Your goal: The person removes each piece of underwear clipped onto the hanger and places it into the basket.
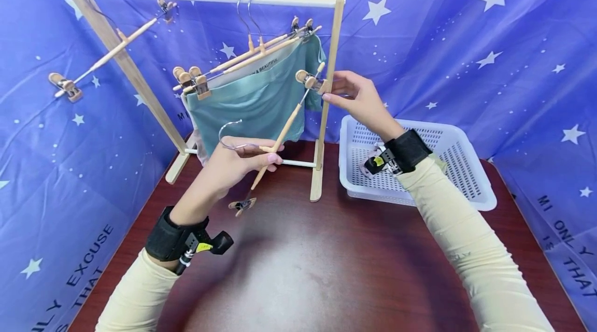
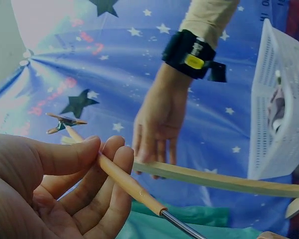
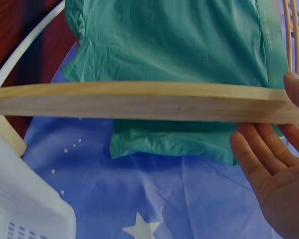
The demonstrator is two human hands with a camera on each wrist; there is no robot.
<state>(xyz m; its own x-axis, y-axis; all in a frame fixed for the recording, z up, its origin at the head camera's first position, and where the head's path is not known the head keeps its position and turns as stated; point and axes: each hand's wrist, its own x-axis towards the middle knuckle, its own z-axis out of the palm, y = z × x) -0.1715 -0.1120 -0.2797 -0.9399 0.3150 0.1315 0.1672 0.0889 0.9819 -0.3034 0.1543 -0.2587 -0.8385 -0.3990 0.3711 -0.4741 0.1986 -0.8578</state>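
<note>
My left hand [image 1: 242,161] pinches a wooden clip hanger [image 1: 285,132] by the middle of its bar, its metal hook pointing left. The hanger tilts up to the right, with one clip [image 1: 311,81] by the rack's right post [image 1: 332,52] and the other clip [image 1: 242,206] low over the table. My right hand [image 1: 359,99] holds that post between thumb and fingers; in the right wrist view the fingers [image 3: 269,154] pass partly behind it. On the rack, teal shorts [image 1: 247,109] hang from clip hangers, with a pale garment behind them.
A bare clip hanger [image 1: 112,55] hangs at the rack's left end, jutting forward. A white perforated basket [image 1: 347,166] with some clothing in it stands right of the rack on the dark red table [image 1: 298,270]. Blue star-printed cloth [image 1: 527,62] surrounds the table.
</note>
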